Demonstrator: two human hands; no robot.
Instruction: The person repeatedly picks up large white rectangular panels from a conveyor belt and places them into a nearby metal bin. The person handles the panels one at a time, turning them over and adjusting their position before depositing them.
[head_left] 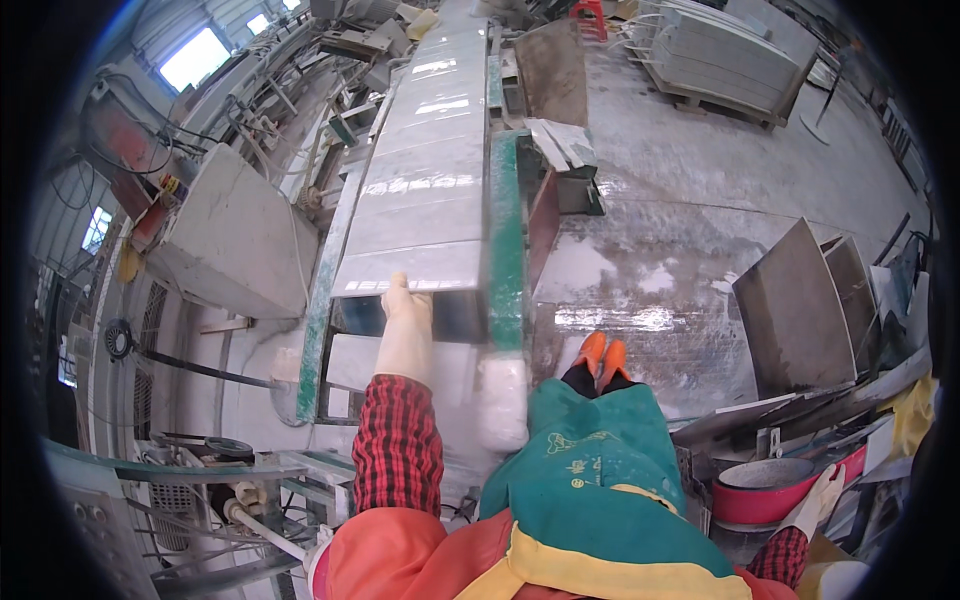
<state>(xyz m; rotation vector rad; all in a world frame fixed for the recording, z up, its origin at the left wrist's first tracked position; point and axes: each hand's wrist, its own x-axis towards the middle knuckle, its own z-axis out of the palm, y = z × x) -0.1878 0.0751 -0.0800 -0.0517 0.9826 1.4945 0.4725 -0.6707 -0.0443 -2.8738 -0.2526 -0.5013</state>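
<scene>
My left hand, in a cream glove, is at the near edge of a glossy pale slab. The thumb lies on top and the other fingers curl at the edge, partly hidden. This slab is the nearest in a long row of wet, shiny slabs on a conveyor line. Off to the far right, my right hand, also gloved, hangs low beside a red tub. Its fingers look stretched out, and I see nothing held in them.
Green rails flank the conveyor, with a white padded roller-like end beside my apron. Brown-grey slabs lean at the right. A large stone-coloured housing stands left. Stacked slabs sit at the back right.
</scene>
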